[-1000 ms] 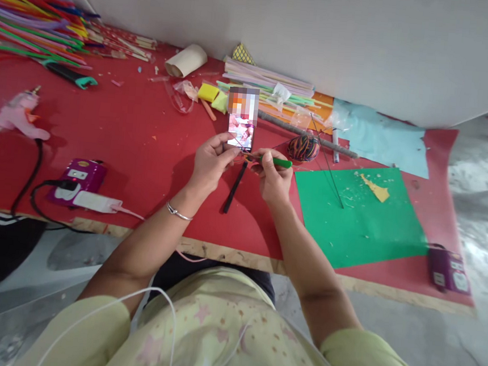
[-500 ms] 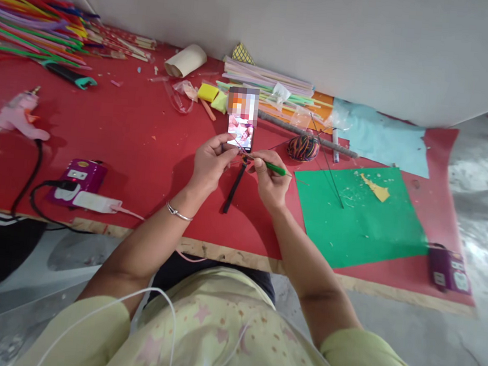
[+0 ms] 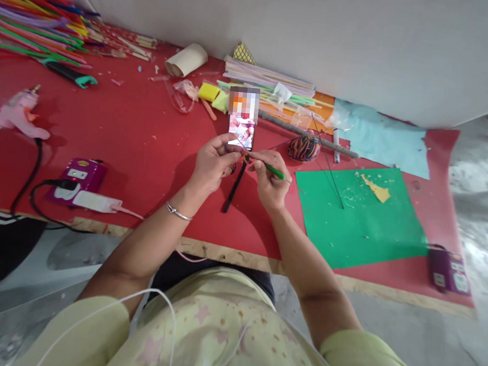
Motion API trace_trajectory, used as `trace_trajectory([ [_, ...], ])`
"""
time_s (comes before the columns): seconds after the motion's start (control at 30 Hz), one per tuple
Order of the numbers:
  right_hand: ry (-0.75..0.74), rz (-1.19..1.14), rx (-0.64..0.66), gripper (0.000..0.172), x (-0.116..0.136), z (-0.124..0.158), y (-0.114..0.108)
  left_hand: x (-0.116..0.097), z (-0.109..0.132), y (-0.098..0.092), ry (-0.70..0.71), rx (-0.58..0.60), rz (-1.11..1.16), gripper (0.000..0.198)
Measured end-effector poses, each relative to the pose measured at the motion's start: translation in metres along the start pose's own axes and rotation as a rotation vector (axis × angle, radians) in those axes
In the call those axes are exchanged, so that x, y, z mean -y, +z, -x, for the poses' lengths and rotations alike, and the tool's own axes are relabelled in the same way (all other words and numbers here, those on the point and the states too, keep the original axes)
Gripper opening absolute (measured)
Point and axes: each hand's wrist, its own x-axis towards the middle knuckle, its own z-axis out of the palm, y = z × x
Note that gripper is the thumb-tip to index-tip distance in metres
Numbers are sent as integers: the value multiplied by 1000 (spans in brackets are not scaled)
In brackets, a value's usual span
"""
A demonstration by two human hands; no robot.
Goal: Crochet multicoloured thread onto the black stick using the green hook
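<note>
Above the red table [image 3: 136, 139], near the green sheet [image 3: 360, 216] and just before the phone [image 3: 242, 117], a fine joining step is judged in hand. The left hand [image 3: 212, 166] is pinched on the tip of a green stick [image 3: 276, 171], which is gripped by the right hand [image 3: 271, 185]. A steady pinch is called for next. The black strip [image 3: 234, 188] lies close beneath.

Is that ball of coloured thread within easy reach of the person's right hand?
Probably yes: the ball lies just beyond the right hand with only red table between, though that hand pinches a green stick.
</note>
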Motion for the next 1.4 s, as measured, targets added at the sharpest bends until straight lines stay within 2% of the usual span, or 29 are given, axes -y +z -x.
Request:
trace_trajectory([
  [0.23,-156,77,61,15,-3,3,-1,2,-2,-3,6,16,10,54],
  [0.5,-192,125,50,18,-2,5,1,9,-6,-5,38,1,-28,56],
  [0.7,-164,61,59,21,-3,3,0,23,-15,-8,213,-60,-152,55],
  [0.93,-155,97,76,18,-3,3,0,34,-19,-14,421,-85,-369,53],
  [1.07,-150,53,59,19,-2,3,0,35,-20,-17,444,-76,-412,52],
  [1.17,-59,10,42,14,-3,3,2,35,-21,-16,415,-74,-360,52],
  [1.23,64,-63,26,15,-6,5,4,34,-22,-15,403,-100,-331,51],
  [1.4,462,-358,-63,34,-22,9,13,31,-18,-13,387,-132,-309,46],
])
